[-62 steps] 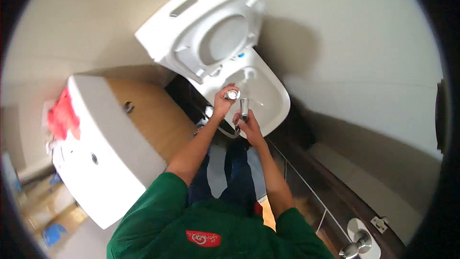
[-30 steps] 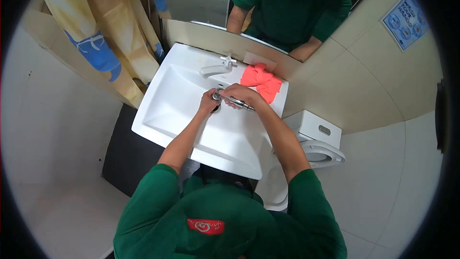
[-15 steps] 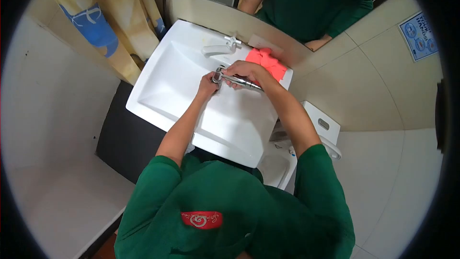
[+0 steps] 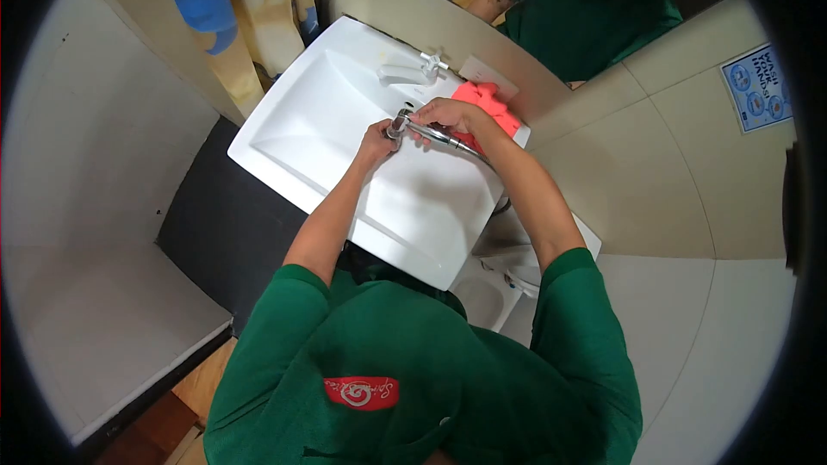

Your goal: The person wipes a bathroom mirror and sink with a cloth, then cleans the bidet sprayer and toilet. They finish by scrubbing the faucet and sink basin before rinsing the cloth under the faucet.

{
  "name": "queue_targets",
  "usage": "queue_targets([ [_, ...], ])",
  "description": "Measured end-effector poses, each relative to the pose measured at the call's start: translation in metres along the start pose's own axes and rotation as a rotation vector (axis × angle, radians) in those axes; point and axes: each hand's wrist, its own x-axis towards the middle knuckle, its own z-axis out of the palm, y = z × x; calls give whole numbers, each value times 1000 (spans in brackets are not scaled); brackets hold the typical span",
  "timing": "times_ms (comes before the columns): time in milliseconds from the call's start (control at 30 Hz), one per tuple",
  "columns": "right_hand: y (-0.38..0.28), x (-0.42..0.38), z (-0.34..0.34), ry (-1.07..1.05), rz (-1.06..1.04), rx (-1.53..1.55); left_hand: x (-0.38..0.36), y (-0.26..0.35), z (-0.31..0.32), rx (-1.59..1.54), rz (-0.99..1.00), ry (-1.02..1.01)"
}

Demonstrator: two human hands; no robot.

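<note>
Over the white sink (image 4: 284, 151) I hold a chrome hand shower (image 4: 438, 135), with its hose running off to the right behind my right forearm. My left hand (image 4: 377, 141) is closed round the head end of it. Its handle lies under my right hand (image 4: 452, 114), whose fingers are closed on it close to the head. Just beyond my hands, a chrome tap (image 4: 412, 72) stands on the back rim. A bright coral cloth (image 4: 487, 108) lies bunched on the sink's right back corner, beside my right wrist.
A mirror (image 4: 551, 34) hangs on the wall behind the sink. A patterned curtain (image 4: 245, 13) hangs at the back left. The toilet (image 4: 478, 297) stands to the right of the sink, low down. On the right wall is a hand-washing sign (image 4: 758, 89).
The view has shifted and turned slightly. The hand shower's head has tilted a little in my left hand, and more of the hose shows. Both hands stay on it.
</note>
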Motion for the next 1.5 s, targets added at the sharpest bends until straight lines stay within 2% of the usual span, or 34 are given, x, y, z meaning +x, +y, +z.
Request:
queue_targets([
  [67, 2, 2, 1, 24, -6, -7, -11, 17, 3, -5, -27, 8],
  [167, 10, 10, -1, 57, -25, 8, -5, 3, 2, -14, 12, 0],
  [367, 12, 9, 4, 85, -32, 11, -8, 11, 0, -45, -43, -30],
  [467, 11, 9, 6, 114, -41, 17, -8, 10, 1, 39, -54, 10],
  [567, 12, 7, 7, 132, -55, 5, -8, 10, 2, -8, -19, 33],
  [667, 12, 7, 8, 125, -31, -4, -11, 19, 2, -6, -75, 7],
  [967, 16, 8, 15, 151, -50, -63, -5, 3, 4, 9, 35, 32],
  [1133, 21, 11, 22, 175, -92, -118, -5, 5, 1, -1, -7, -22],
  [1367, 17, 6, 28, 198, -129, -170, -9, 12, 6, -141, -31, -53],
  [1500, 17, 4, 27, 254, -103, -159, -9, 6, 8, 2, 114, 81],
])
